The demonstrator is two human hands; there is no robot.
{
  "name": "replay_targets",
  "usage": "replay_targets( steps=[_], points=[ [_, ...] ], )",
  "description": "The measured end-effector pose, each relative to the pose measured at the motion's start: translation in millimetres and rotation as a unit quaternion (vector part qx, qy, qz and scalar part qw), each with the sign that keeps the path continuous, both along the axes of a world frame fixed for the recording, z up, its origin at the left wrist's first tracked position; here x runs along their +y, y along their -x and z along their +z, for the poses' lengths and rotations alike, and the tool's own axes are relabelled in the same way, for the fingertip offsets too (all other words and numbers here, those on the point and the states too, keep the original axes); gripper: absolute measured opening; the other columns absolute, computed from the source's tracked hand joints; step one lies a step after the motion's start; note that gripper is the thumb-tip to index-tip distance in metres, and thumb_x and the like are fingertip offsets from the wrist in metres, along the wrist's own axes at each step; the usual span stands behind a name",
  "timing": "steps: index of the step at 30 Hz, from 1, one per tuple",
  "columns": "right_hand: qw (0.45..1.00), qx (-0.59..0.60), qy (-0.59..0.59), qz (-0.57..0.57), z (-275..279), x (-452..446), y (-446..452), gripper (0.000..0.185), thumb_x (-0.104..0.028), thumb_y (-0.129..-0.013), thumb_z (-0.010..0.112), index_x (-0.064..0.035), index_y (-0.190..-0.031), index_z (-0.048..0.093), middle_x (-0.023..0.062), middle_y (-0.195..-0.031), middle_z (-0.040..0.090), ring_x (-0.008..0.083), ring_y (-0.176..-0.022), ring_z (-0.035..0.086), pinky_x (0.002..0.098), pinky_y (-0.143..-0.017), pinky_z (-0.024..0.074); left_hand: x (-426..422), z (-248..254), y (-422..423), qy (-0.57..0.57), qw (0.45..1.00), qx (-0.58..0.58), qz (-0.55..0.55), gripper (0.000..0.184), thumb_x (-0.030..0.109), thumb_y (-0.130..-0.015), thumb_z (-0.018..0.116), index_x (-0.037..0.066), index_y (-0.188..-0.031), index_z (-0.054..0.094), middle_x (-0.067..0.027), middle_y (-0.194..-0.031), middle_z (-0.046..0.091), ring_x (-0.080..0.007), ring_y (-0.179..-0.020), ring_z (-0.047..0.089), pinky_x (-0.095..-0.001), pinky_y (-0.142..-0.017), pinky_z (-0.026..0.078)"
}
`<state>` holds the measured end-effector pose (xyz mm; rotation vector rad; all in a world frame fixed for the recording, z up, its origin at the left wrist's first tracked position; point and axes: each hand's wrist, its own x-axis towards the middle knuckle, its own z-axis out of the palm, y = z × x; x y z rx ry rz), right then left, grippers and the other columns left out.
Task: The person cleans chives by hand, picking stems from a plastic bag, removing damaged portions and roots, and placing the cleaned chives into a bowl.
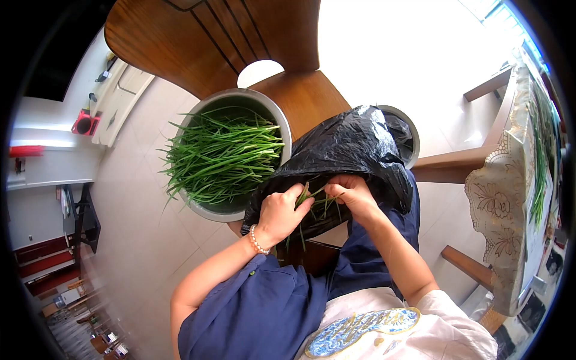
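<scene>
Over my lap, my left hand (281,211) is closed on a small bunch of green chives (306,195), with a beaded bracelet at its wrist. Facing it, my right hand (354,195) pinches at the stalk ends, fingertips together. Both hands are at the mouth of a black plastic bag (342,144) spread across my knees. Some loose green blades hang below the fingers. Just left of the bag stands a metal basin (284,123) heaped with long chives (225,156), their tips hanging over its left rim.
A wooden chair (300,96) stands ahead, behind the basin. Beyond the bag, a round bin (414,141) shows partly. At the right is a table with a lace-edged cloth (495,198), more green blades (540,180) on it. A pale cabinet (123,99) stands far left.
</scene>
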<state>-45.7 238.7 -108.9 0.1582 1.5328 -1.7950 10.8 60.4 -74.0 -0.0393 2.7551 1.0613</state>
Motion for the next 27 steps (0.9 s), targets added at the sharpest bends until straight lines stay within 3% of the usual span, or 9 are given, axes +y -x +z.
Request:
replay_targets(
  steps=[4, 8, 11, 14, 16, 20, 21, 23, 27],
  points=[
    [0.996, -0.063, 0.064, -0.022, -4, 3, 1, 0.012, -0.015, -0.076, 0.061, -0.0029, -0.075, 0.062, 0.0009, -0.068, 0.056, 0.0070, -0.056, 0.042, 0.0185, -0.053, 0.0325, 2, -5, -1, 0.003, 1.000, 0.030, -0.004, 0.019, 0.023, -0.078, 0.064, 0.004, -0.081, 0.059, -0.0168, -0.067, 0.060, -0.0332, -0.061, 0.060, -0.0371, -0.052, 0.046],
    [0.990, -0.101, 0.092, -0.042, -5, 10, 3, 0.011, -0.013, -0.076, 0.061, -0.0024, -0.079, 0.061, 0.0035, -0.072, 0.058, 0.0089, -0.059, 0.046, 0.0197, -0.054, 0.0353, 2, -2, 0, 0.007, 1.000, 0.026, -0.006, 0.018, 0.022, -0.079, 0.063, 0.005, -0.082, 0.059, -0.0153, -0.068, 0.061, -0.0332, -0.062, 0.061, -0.0377, -0.053, 0.046],
    [0.956, -0.180, 0.150, -0.175, -10, 20, 7, 0.013, -0.012, -0.077, 0.061, -0.0022, -0.084, 0.057, 0.0064, -0.076, 0.060, 0.0128, -0.072, 0.054, 0.0225, -0.059, 0.0406, -1, -2, -2, 0.022, 1.000, 0.019, -0.004, 0.018, 0.022, -0.080, 0.063, 0.005, -0.082, 0.059, -0.0142, -0.068, 0.062, -0.0319, -0.061, 0.061, -0.0369, -0.052, 0.046],
    [0.947, -0.138, 0.159, -0.244, -24, 27, 14, 0.014, -0.013, -0.076, 0.062, -0.0020, -0.085, 0.061, 0.0057, -0.077, 0.060, 0.0139, -0.075, 0.056, 0.0249, -0.061, 0.0422, -3, -3, -2, -0.001, 1.000, 0.002, 0.010, 0.017, 0.021, -0.081, 0.061, 0.004, -0.083, 0.059, -0.0120, -0.070, 0.064, -0.0279, -0.060, 0.063, -0.0343, -0.053, 0.046],
    [0.985, -0.002, -0.121, -0.123, -32, 30, 15, 0.021, -0.009, -0.073, 0.064, 0.0006, -0.091, 0.059, 0.0063, -0.081, 0.061, 0.0149, -0.072, 0.057, 0.0261, -0.063, 0.0451, -2, -6, -2, -0.033, 0.999, -0.007, 0.019, 0.017, 0.020, -0.082, 0.060, 0.003, -0.084, 0.059, -0.0108, -0.071, 0.065, -0.0252, -0.060, 0.064, -0.0323, -0.054, 0.047],
    [0.967, 0.133, -0.204, -0.080, -28, 19, 8, 0.021, -0.003, -0.074, 0.066, 0.0036, -0.093, 0.062, 0.0074, -0.088, 0.064, 0.0123, -0.084, 0.058, 0.0251, -0.076, 0.0457, -1, -10, -1, -0.134, 0.990, -0.024, 0.032, 0.018, 0.019, -0.085, 0.058, 0.001, -0.088, 0.059, -0.0103, -0.074, 0.067, -0.0206, -0.068, 0.066, -0.0282, -0.062, 0.048],
    [0.967, 0.132, -0.204, -0.080, -24, 17, 6, 0.021, -0.003, -0.074, 0.066, 0.0036, -0.093, 0.062, 0.0074, -0.088, 0.064, 0.0123, -0.084, 0.058, 0.0251, -0.076, 0.0457, -1, -10, -1, -0.141, 0.989, -0.040, 0.034, 0.019, 0.018, -0.086, 0.057, 0.000, -0.089, 0.059, -0.0108, -0.074, 0.067, -0.0203, -0.071, 0.066, -0.0277, -0.064, 0.049],
    [0.994, 0.103, -0.033, -0.031, 0, 11, 4, 0.024, -0.011, -0.080, 0.067, 0.0025, -0.099, 0.063, 0.0077, -0.091, 0.064, 0.0110, -0.084, 0.058, 0.0235, -0.075, 0.0454, -1, -10, -1, -0.146, 0.987, -0.049, 0.038, 0.019, 0.019, -0.086, 0.057, 0.000, -0.090, 0.059, -0.0113, -0.074, 0.067, -0.0200, -0.072, 0.066, -0.0278, -0.064, 0.049],
    [0.987, 0.143, -0.047, 0.056, 20, 3, 2, 0.030, -0.023, -0.084, 0.063, 0.0034, -0.099, 0.063, 0.0048, -0.084, 0.064, 0.0078, -0.075, 0.055, 0.0225, -0.067, 0.0456, -1, -9, 0, -0.145, 0.986, -0.076, 0.036, 0.020, 0.018, -0.087, 0.057, 0.000, -0.092, 0.058, -0.0114, -0.075, 0.066, -0.0183, -0.073, 0.066, -0.0276, -0.064, 0.049]
  ],
)
